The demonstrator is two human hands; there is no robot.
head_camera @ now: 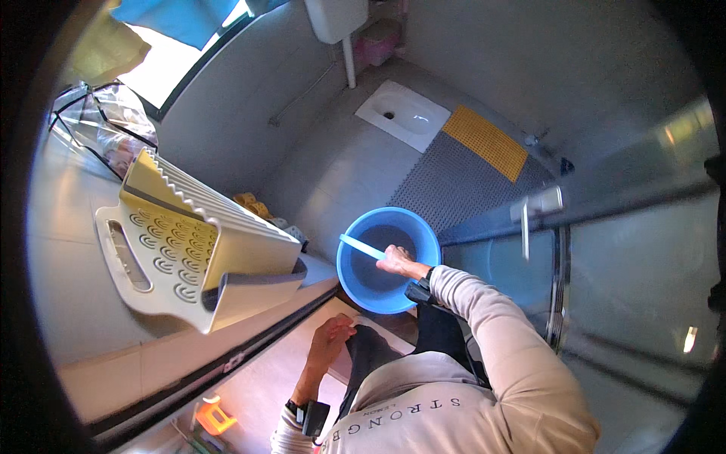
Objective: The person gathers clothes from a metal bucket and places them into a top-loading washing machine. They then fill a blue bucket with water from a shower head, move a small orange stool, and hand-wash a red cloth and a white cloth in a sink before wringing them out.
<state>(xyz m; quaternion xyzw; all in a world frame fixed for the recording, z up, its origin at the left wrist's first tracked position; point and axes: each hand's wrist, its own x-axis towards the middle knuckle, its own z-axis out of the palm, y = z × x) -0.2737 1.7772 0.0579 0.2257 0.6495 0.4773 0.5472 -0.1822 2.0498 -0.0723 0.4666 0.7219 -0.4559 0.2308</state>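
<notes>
My right hand (398,260) grips the pale blue handle (362,247) of a round blue plastic bucket (347,278). The handle is raised across the bucket's mouth, and the inside that shows looks dark with nothing plain in it. Low beside my left thigh, my left hand (330,340) holds nothing, its fingers loosely bent. It is apart from the bucket, to the lower left of the rim. Black devices are strapped to both my wrists.
A cream plastic container with a ridged side and slotted handle panel (181,261) stands on the tiled ledge (62,272) at left. Beyond the bucket are a grey mat (439,181) with a yellow section (488,142) and a squat toilet (404,116). A glass door (635,284) is at right.
</notes>
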